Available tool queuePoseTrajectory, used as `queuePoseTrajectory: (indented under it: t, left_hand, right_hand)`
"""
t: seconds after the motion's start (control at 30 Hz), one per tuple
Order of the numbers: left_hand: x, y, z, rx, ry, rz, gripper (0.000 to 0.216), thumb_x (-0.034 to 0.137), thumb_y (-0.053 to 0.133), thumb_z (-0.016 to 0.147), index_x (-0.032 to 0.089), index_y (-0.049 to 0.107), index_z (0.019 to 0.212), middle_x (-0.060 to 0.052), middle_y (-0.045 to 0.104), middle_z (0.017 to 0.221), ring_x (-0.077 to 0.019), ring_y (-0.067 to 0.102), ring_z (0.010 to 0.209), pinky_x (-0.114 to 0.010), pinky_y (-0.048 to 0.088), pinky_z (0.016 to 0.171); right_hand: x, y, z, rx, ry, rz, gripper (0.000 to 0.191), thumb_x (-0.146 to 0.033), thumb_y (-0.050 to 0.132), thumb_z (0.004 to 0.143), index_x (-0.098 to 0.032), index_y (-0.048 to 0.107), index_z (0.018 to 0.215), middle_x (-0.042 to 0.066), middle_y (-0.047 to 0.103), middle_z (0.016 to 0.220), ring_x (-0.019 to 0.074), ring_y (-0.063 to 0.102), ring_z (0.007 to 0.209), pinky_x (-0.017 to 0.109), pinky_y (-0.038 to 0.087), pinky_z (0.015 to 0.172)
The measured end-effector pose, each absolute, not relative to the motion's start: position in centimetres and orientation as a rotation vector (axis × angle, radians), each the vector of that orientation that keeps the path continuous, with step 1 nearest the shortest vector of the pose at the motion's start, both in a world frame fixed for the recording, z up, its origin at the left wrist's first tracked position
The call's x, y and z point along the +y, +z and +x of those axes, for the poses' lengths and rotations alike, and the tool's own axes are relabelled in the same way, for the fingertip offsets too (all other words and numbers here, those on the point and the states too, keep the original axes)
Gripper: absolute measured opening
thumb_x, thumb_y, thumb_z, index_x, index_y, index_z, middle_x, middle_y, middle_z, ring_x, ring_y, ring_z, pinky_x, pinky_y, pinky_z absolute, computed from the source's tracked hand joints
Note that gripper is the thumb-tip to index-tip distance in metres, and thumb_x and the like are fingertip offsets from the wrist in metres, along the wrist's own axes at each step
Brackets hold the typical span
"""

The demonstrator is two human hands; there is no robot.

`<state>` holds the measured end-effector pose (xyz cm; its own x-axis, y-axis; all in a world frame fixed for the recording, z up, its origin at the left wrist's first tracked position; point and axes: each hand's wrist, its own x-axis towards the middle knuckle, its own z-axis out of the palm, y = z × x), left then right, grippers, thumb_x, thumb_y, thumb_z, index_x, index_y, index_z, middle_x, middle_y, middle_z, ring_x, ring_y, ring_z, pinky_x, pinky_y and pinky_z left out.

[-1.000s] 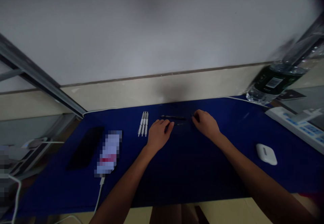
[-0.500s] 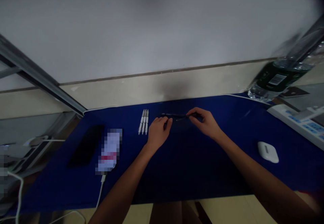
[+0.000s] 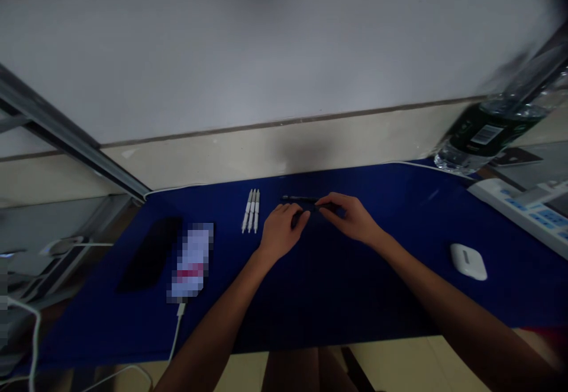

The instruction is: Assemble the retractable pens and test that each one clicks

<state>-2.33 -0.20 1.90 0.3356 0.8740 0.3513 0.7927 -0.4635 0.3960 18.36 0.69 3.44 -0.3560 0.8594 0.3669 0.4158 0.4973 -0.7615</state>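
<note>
In the head view, both hands are meeting over the far middle of a blue mat that is covering the worktop. The right hand is pinching its thumb and forefinger nearly closed on the right end of a slim black pen, which is stretching leftward just above the mat. The left hand is curling its fingers inward just below the pen's left half (the light is too dim to tell whether they are gripping anything or only touching it). Just left of that hand, three white pens are lying side by side and touching. Further left, a dark phone and a second phone with a white cable are lying on the mat. To the right, a white earbud case is sitting well apart from the hands, with a power strip and a water bottle beyond it.
</note>
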Motion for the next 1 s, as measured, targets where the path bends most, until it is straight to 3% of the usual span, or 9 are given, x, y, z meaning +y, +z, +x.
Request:
queuePoseTrajectory:
  t: [0.43, 0.67, 0.87, 1.0]
  left_hand:
    - [0.0, 1.4, -2.4, 1.494, 0.670, 2.557, 0.026, 0.040, 0.043, 0.099, 0.021, 0.060, 0.102, -0.002, 0.067, 0.093, -0.0201, 0.060, 0.088, -0.035, 0.045, 0.080]
    - [-0.1, 1.3, -2.3, 1.430, 0.682, 2.566, 0.028, 0.042, 0.042, 0.098, 0.021, 0.058, 0.108, -0.003, 0.068, 0.099, -0.0202, 0.060, 0.091, -0.035, 0.045, 0.082]
    - [-0.3, 1.6, -2.2, 1.392, 0.634, 2.620, 0.030, 0.045, 0.042, 0.098, 0.027, 0.058, 0.116, 0.000, 0.067, 0.088, -0.0192, 0.059, 0.085, -0.034, 0.043, 0.080]
    - [-0.1, 1.4, -2.4, 1.451, 0.692, 2.581, 0.032, 0.042, 0.036, 0.100, 0.026, 0.061, 0.113, -0.002, 0.068, 0.091, -0.0190, 0.059, 0.087, -0.034, 0.043, 0.083]
  right_hand:
    - [1.3, 2.2, 18.4, -1.954, 0.900, -1.027, 0.027, -0.032, 0.061, 0.087, -0.024, 0.062, 0.113, 0.003, 0.073, 0.099, 0.0189, 0.068, 0.088, 0.030, 0.051, 0.076]
    - [1.0, 2.5, 18.3, -1.946, 0.998, -1.076, 0.020, -0.040, 0.058, 0.090, -0.020, 0.061, 0.090, 0.000, 0.069, 0.071, 0.0144, 0.065, 0.065, 0.025, 0.048, 0.063]
    - [0.9, 2.7, 18.5, -2.098, 0.833, -1.217, 0.042, -0.042, 0.045, 0.097, -0.018, 0.060, 0.065, -0.002, 0.059, 0.051, 0.0097, 0.052, 0.045, 0.023, 0.036, 0.050]
    - [1.0, 2.6, 18.4, -2.060, 0.880, -1.175, 0.026, -0.045, 0.055, 0.091, -0.020, 0.063, 0.090, -0.003, 0.061, 0.059, 0.0115, 0.055, 0.051, 0.023, 0.036, 0.050]
